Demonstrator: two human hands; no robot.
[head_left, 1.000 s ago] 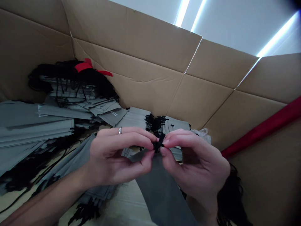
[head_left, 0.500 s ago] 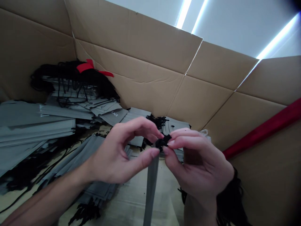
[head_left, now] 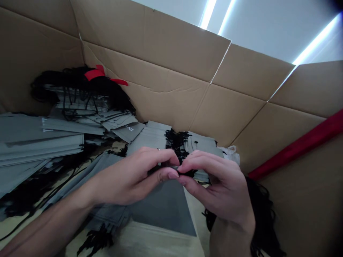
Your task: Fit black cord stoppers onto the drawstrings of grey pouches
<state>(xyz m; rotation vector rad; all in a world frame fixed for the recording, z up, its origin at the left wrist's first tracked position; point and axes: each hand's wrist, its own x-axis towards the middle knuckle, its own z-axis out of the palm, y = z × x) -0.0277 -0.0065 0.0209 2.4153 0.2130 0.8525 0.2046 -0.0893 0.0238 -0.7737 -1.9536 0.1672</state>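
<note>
A pale, yellowish tabletop point(head_left: 199, 217) carried the things, its bare patches showing nearer the camera than the clump of black cord ends point(head_left: 177, 141). Just left of that clump lay a grey stack point(head_left: 152, 132); just right of it, a second stack point(head_left: 200, 141), also grey. Farther right of the clump sat a whitish plastic bag point(head_left: 233, 154). Well left of it spread a broad grey pile point(head_left: 40, 146). Left and nearer lay a fanned bundle point(head_left: 105, 216), partly hidden, with dark cord tips point(head_left: 95, 239) at its near end.
</note>
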